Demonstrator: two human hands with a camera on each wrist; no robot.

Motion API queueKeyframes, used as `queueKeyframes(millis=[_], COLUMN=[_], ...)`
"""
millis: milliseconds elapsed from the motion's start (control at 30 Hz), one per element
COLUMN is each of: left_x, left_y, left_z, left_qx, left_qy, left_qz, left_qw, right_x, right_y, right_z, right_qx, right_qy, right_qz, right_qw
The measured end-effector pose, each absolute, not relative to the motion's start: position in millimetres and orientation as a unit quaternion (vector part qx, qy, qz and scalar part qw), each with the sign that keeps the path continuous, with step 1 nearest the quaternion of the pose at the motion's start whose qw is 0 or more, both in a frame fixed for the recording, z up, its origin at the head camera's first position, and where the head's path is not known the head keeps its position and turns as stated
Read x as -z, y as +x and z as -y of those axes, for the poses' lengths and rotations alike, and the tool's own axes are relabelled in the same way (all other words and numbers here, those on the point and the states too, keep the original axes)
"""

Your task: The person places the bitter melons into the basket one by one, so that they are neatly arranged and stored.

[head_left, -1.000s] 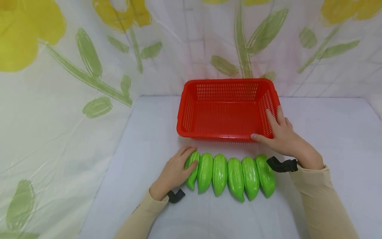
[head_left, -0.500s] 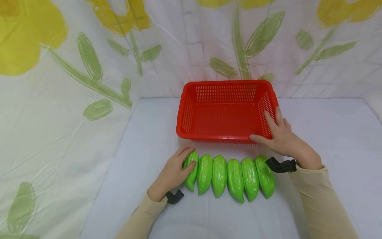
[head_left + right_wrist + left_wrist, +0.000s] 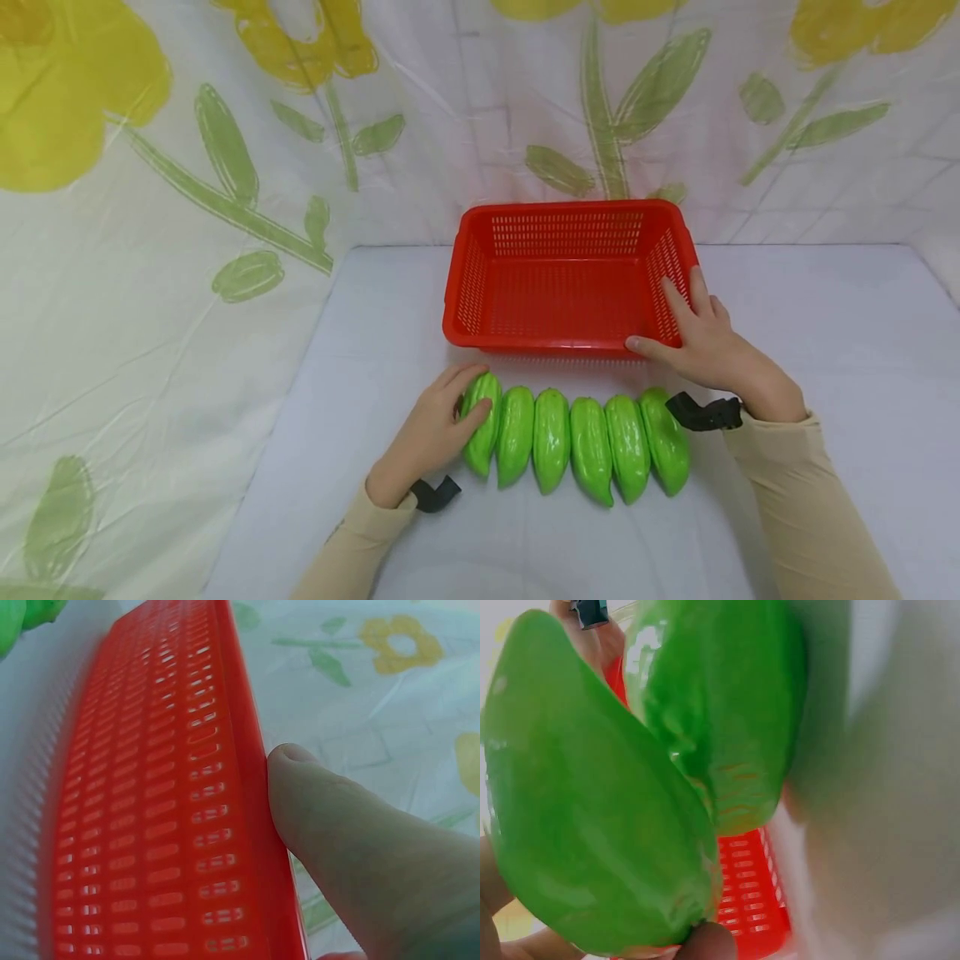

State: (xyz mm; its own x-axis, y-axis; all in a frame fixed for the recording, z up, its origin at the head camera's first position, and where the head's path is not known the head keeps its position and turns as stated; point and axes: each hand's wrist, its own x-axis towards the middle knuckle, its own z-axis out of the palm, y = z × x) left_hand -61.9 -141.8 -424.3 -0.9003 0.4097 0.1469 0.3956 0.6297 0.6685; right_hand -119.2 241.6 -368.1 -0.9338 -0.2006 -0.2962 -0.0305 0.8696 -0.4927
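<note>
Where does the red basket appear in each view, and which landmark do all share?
Head: red basket, near centre.
Left wrist: mainly bottom, right of centre, behind green fruits.
Right wrist: left to centre, top to bottom.
Shared landmark: green fruits, top left in right wrist.

The left sleeve (image 3: 356, 542) is long and beige, terminating in a plain cuff (image 3: 381, 510) at the wrist; a small dark marking (image 3: 337, 531) appears along its outer edge. The right sleeve (image 3: 810, 500) is the same beige, with light creases. Each wrist carries a black, bent bracket: left bracket (image 3: 435, 497), right bracket (image 3: 703, 413). The hands (image 3: 708, 346) are bare.
</note>
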Motion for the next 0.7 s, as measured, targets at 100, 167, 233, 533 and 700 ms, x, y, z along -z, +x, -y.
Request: queueKeyframes(millis=[100,167,233,533,700], left_x=[416.5,411.4,406.3,383.7,375.3], left_y=[-61.3,-62.2,-63.5,-78.0,-93.7], left_z=[142.1,142.5,142.7,136.1,130.5], left_qx=[-0.37,-0.372,-0.376,-0.395,-0.416], left_qy=[0.233,0.242,0.251,0.28,0.28], left_qz=[-0.899,-0.896,-0.892,-0.875,-0.865], left_qw=[0.002,-0.003,-0.009,-0.013,-0.006], right_x=[368.2,368.2,368.5,368.0,367.7], right_y=[-119.3,-119.7,-120.1,-121.3,-120.2], right_z=[-241.8,-242.0,-242.3,-243.1,-243.4], right_qx=[0.248,0.248,0.249,0.252,0.253], right_qy=[-0.061,-0.062,-0.064,-0.066,-0.067], right_qz=[-0.951,-0.951,-0.951,-0.95,-0.95], right_qw=[0.174,0.175,0.174,0.17,0.171])
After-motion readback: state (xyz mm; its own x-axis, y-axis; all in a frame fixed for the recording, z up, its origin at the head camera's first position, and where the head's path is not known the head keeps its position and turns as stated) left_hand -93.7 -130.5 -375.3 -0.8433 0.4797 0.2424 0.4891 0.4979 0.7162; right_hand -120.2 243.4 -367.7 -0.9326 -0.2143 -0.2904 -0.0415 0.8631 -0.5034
